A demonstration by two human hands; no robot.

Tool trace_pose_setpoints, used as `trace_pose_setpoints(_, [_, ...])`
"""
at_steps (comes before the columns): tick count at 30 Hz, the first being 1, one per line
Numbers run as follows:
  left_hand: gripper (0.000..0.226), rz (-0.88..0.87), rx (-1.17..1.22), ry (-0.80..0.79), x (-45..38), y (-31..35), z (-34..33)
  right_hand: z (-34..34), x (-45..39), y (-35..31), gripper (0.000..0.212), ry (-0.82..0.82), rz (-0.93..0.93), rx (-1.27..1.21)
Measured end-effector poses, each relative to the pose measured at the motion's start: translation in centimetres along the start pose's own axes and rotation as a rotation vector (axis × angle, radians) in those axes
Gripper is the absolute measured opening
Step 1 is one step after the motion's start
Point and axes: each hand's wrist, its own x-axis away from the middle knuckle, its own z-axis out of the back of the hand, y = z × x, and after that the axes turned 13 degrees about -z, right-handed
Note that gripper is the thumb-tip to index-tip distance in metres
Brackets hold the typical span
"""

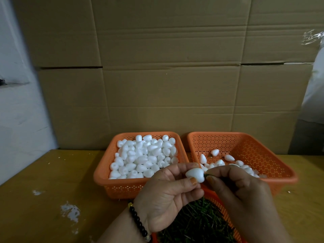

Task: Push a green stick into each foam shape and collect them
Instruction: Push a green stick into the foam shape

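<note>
Head view: a white foam shape sits between the thumb and curled fingers of the left hand, pinched above the near basket of green sticks. The right hand has fingers curled, pinching a green stick at the shape's right end. Left basket holds plain shapes; right basket holds few.

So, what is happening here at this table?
A person is fitting a foam shape, held in the left hand, onto a green stick pinched in the right hand. The left basket is full of plain shapes, the right basket holds a few, and a near basket holds sticks.
</note>
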Motion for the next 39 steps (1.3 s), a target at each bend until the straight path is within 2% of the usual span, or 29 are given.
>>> trace_pose_setpoints(3, [0.031, -0.006, -0.015, -0.012, 0.0, 0.0, 0.0, 0.1, -0.1, 0.1, 0.035, -0.002, 0.001, 0.048])
trace_pose_setpoints(11, [0.034, -0.043, -0.078, 0.005, 0.0, 0.0, 0.3, -0.1, -0.2, 0.7, 0.05, -0.039, -0.022, 0.049])
trace_pose_setpoints(16, [0.023, -0.024, -0.044, 0.024, -0.2, 0.0, 0.1, -0.1, -0.1, 1.0, 0.059, -0.054, -0.04, 0.001])
trace_pose_setpoints(19, [0.018, 0.007, 0.008, 0.069, -0.3, -0.2, 0.0, -0.2, -0.1, 1.0, 0.059, -0.051, -0.037, -0.015])
trace_pose_setpoints(34, [0.027, 0.171, 0.419, 0.134, -0.7, 0.3, 0.5, -0.3, 0.0, 0.9, 0.049, -0.079, -0.024, -0.032])
trace_pose_setpoints(39, [0.027, 0.154, 0.37, 0.148, -0.7, 0.0, 0.5, -0.3, 0.0, 0.7, 0.049, -0.079, -0.007, -0.044])
